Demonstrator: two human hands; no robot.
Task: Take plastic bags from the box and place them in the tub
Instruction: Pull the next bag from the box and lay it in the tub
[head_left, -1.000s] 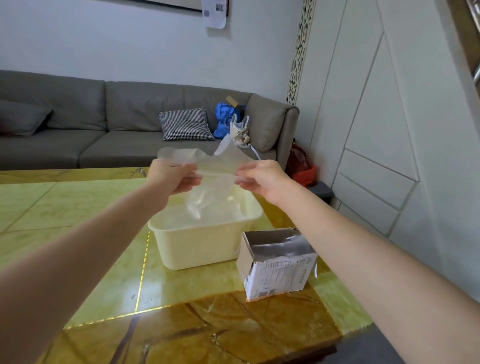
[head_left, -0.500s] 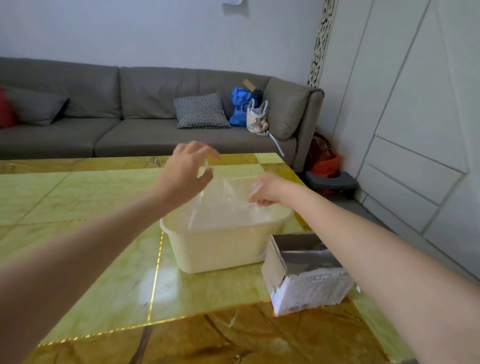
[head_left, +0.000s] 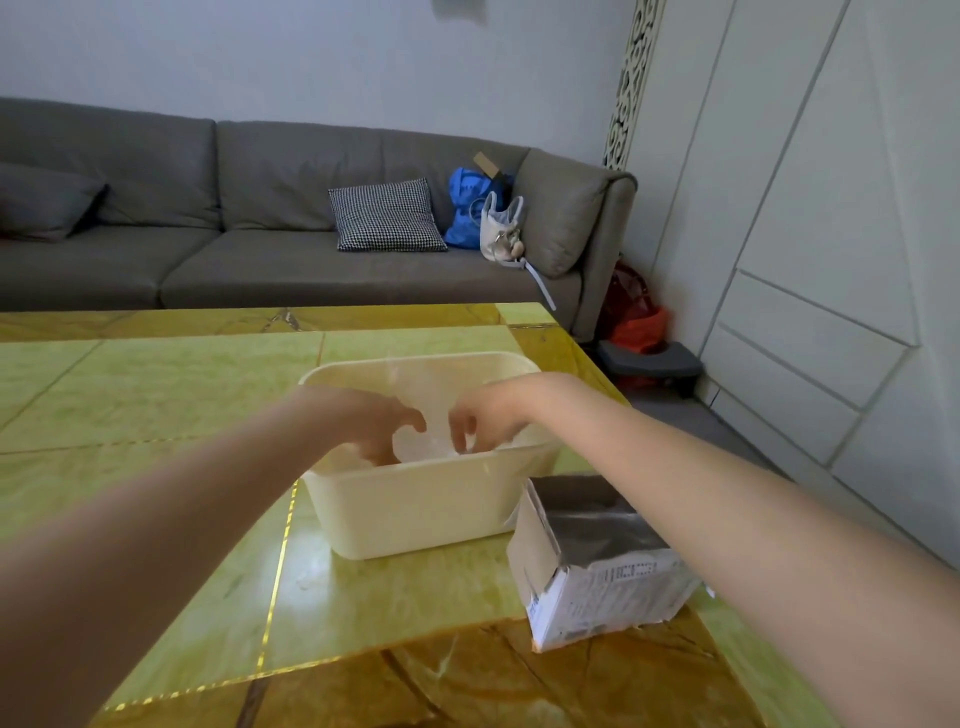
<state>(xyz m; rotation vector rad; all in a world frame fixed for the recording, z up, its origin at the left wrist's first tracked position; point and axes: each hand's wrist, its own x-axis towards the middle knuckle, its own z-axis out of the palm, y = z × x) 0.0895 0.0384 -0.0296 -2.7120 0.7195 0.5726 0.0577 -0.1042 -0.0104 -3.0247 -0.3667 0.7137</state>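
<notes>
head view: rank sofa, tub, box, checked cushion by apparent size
1. sofa, by far the largest, though farthest away.
2. tub.
3. box, somewhat smaller than the tub, despite being nearest.
4. checked cushion, smallest, but distance shrinks it, so true size versus the box is unsure.

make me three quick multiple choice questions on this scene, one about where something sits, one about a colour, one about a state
1. Where is the box relative to the tub?
A. inside it
B. beside it on the table, on the person's right
C. on the sofa

2. What colour is the tub?
A. cream
B. blue
C. black

3. Where are the two hands?
A. flat on the table
B. reaching into the tub
C. inside the box

Answers:
1 B, the box stands on the table by the tub's near right corner.
2 A, its walls are pale cream.
3 B, the left hand and right hand dip below the rim onto the clear plastic bags.
</notes>
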